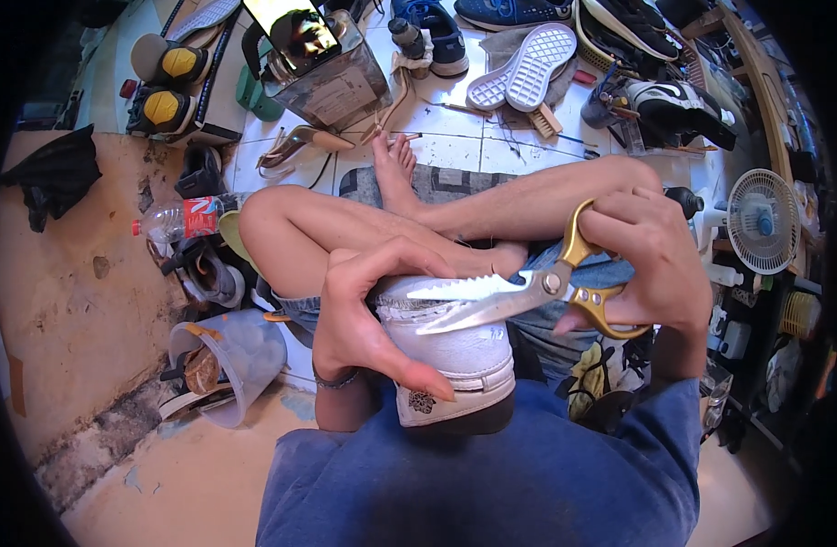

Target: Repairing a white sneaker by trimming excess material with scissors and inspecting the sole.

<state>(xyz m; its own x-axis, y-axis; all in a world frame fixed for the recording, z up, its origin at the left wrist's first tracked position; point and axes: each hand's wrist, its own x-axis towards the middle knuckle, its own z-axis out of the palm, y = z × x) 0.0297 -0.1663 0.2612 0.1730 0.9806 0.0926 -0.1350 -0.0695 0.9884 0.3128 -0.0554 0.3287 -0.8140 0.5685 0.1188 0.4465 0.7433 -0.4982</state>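
Note:
My left hand (364, 314) is wrapped around a white shoe (459, 356) in my lap, its thumb along the near end and its fingers curling over the far side. A torn or frayed edge shows at the shoe's opening. In my right hand (651, 255) is a pair of scissors (551, 283) with gold handles, my fingers and thumb through the loops. Its blades stand apart, one of them toothed, and point left above the shoe. Whether the blades touch the shoe I cannot tell.
Beyond my crossed legs lie a pair of white soles (539, 68), a brush (546, 121) and several shoes. A phone (295, 32) rests on a metal can (341, 87). To the left are a plastic bottle (168, 221) and a tipped clear bucket (259, 360); at right, a fan (763, 221).

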